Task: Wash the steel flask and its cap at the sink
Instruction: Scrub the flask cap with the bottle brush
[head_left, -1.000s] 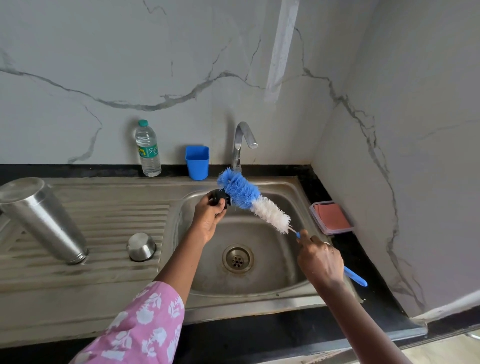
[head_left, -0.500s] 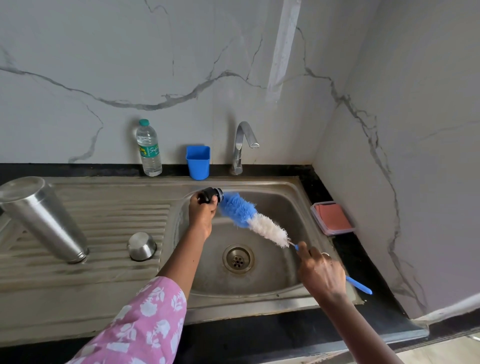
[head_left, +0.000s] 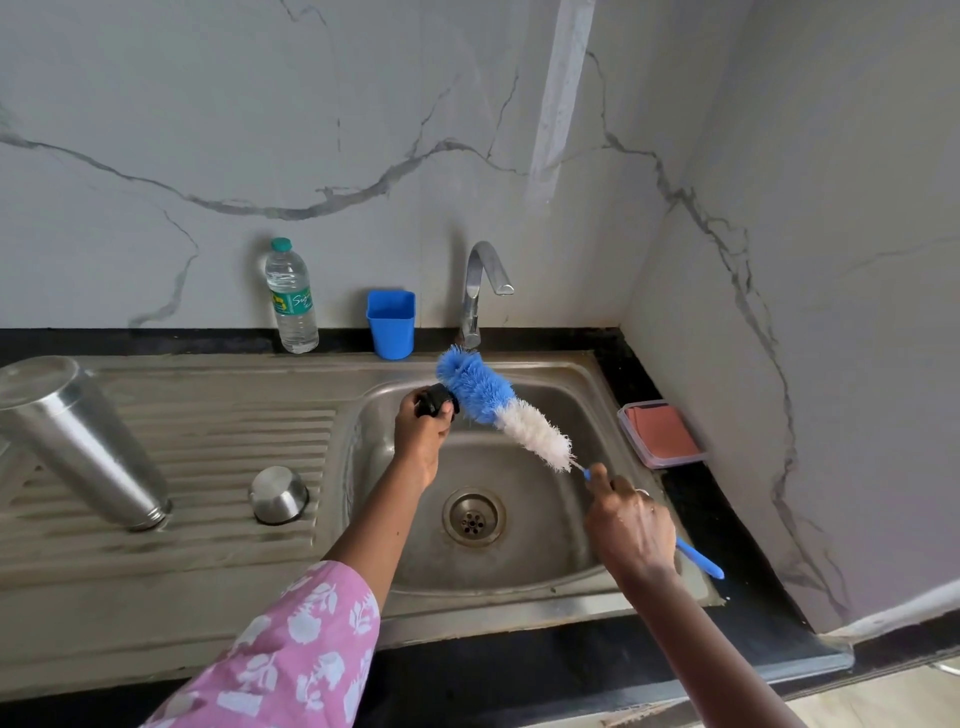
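Observation:
My left hand (head_left: 422, 436) grips a small black flask cap (head_left: 435, 401) over the back left of the sink basin (head_left: 566, 566). My right hand (head_left: 631, 525) holds the blue handle of a bottle brush (head_left: 498, 402); its blue and white bristles press against the cap. The steel flask (head_left: 78, 441) stands upside down on the ribbed drainboard at the left. A small steel cup lid (head_left: 278, 493) lies upside down on the drainboard beside the basin.
A tap (head_left: 480, 291) rises behind the basin with no water running. A blue plastic cup (head_left: 391, 323) and a water bottle (head_left: 291, 296) stand against the marble wall. A pink sponge in a tray (head_left: 662, 434) sits on the black counter right of the sink.
The brush head has slid back up along the cap, after dipping lower half a second ago. My left hand stays over the basin with the cap.

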